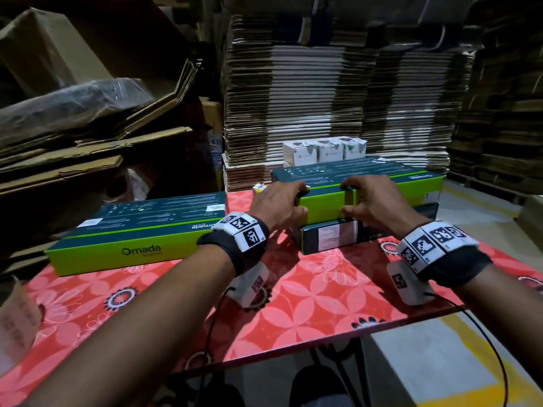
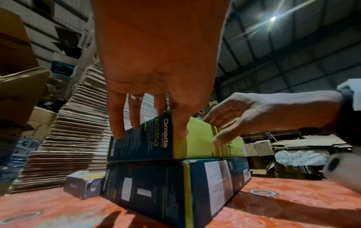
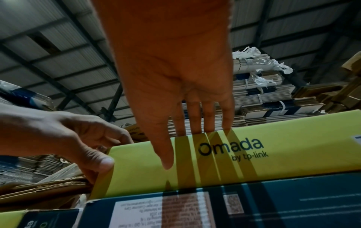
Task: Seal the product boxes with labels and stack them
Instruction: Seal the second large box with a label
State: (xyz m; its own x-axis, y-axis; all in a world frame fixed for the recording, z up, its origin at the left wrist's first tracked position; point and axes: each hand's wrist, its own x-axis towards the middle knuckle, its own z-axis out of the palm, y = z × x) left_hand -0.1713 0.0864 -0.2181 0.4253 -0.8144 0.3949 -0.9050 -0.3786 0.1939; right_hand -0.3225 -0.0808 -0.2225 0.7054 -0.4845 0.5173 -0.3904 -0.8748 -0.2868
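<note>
Head view: both hands, left hand (image 1: 279, 201) and right hand (image 1: 371, 198), gripped top box (image 1: 390, 189) on lower box (image 1: 338, 235); stacking underway. Third box (image 1: 132, 230) lay apart, left; seal status unclear.

three omada boxes (image 1: 138, 230), two hands (image 1: 279, 204)

Two long dark-teal Omada boxes with lime-green sides are stacked on the right — the top box (image 1: 382, 190) flat on the lower box (image 1: 367, 232). A third box (image 1: 132, 239) lies left, apart.
</note>
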